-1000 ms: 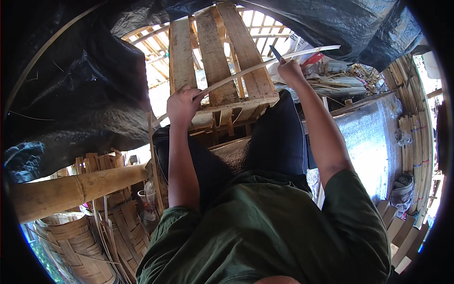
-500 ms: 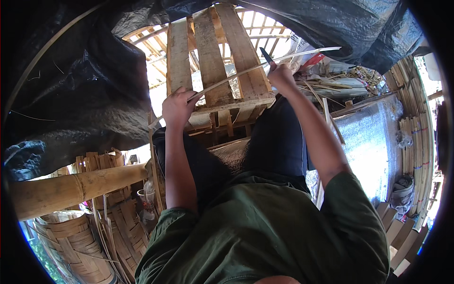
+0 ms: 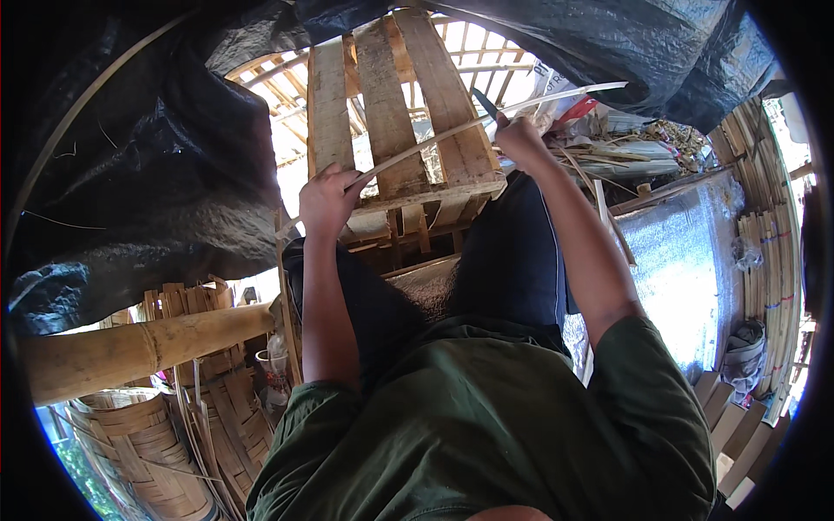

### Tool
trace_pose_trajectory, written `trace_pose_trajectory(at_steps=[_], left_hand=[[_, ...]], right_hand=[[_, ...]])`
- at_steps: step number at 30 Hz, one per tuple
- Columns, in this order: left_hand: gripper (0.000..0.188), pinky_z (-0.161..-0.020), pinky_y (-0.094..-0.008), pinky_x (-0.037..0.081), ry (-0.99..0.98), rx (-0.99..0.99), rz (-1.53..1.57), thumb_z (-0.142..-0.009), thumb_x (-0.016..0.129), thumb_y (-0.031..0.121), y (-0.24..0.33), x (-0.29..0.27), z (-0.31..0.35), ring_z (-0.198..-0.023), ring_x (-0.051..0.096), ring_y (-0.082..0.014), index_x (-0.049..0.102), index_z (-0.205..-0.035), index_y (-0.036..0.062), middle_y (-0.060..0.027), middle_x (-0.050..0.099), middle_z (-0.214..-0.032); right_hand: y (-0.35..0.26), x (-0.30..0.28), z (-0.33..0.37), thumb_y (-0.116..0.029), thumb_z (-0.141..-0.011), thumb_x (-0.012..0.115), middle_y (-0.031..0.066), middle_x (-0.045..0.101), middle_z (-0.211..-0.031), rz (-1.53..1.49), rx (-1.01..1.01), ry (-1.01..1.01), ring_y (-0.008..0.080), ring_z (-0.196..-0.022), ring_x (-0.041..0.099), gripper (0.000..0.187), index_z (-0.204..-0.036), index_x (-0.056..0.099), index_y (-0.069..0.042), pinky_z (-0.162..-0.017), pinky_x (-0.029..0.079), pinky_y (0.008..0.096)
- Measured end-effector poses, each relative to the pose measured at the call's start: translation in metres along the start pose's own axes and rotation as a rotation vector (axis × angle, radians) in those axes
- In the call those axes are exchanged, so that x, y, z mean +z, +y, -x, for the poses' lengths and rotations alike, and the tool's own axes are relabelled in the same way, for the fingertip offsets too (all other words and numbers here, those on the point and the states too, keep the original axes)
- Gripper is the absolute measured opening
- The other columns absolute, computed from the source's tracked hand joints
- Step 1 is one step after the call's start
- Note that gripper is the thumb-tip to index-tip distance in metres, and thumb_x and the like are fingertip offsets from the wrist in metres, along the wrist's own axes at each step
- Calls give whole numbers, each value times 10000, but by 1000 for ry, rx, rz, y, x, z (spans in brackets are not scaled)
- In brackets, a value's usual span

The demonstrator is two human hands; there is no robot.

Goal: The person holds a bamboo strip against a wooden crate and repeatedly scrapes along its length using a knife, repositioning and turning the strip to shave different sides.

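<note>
A long, thin pale strip, seemingly bamboo (image 3: pixel 426 144), slants across the slatted wooden bench (image 3: pixel 393 113) before my knees. My left hand (image 3: pixel 327 200) is closed round the strip near its lower left end, a short piece poking out below the fist. Beyond the bench's right side, my right hand (image 3: pixel 519 143) grips a knife (image 3: pixel 486 103), whose dark blade points up and to the left. The blade lies close to the strip; whether the edge touches it I cannot tell. The strip's far end bends out past my right hand, in front of the dark plastic sheet.
Dark plastic sheeting (image 3: pixel 174 165) hangs at the left and overhead. A thick bamboo pole (image 3: pixel 148 340) runs at lower left, above a woven basket (image 3: pixel 143 451). On the right are a silvery sheet (image 3: pixel 673 269) and bundled bamboo strips (image 3: pixel 769 269).
The knife blade has tilted slightly further left, with a small shift of my right hand. My left hand keeps its hold on the strip in nearly the same place.
</note>
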State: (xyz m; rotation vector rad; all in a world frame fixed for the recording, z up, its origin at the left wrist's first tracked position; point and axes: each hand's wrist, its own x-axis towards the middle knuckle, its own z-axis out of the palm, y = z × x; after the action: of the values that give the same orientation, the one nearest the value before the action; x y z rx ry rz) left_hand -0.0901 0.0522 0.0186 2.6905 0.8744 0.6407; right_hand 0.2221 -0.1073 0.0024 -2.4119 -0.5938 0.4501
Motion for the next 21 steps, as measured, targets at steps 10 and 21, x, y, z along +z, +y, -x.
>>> trace_pose_trajectory(at_steps=[10, 21], left_hand=[[285, -639, -420, 496, -14, 2, -47, -857, 719, 422, 1, -2, 0, -738, 651, -312, 767, -856, 141, -88, 623, -768], [274, -643, -404, 507, -25, -39, -63, -847, 735, 408, -5, -4, 9, -733, 659, -298, 771, -847, 137, -74, 643, -773]], right_hand=[[-15, 5, 11, -424, -1024, 457, 223, 680, -766, -119, 150, -205, 321, -640, 680, 550, -1008, 667, 83, -543, 512, 445], [-47, 4, 31, -432, -1021, 457, 260, 708, -948, -78, 182, -277, 343, -850, 711, 572, -1127, 645, 98, -706, 543, 449]])
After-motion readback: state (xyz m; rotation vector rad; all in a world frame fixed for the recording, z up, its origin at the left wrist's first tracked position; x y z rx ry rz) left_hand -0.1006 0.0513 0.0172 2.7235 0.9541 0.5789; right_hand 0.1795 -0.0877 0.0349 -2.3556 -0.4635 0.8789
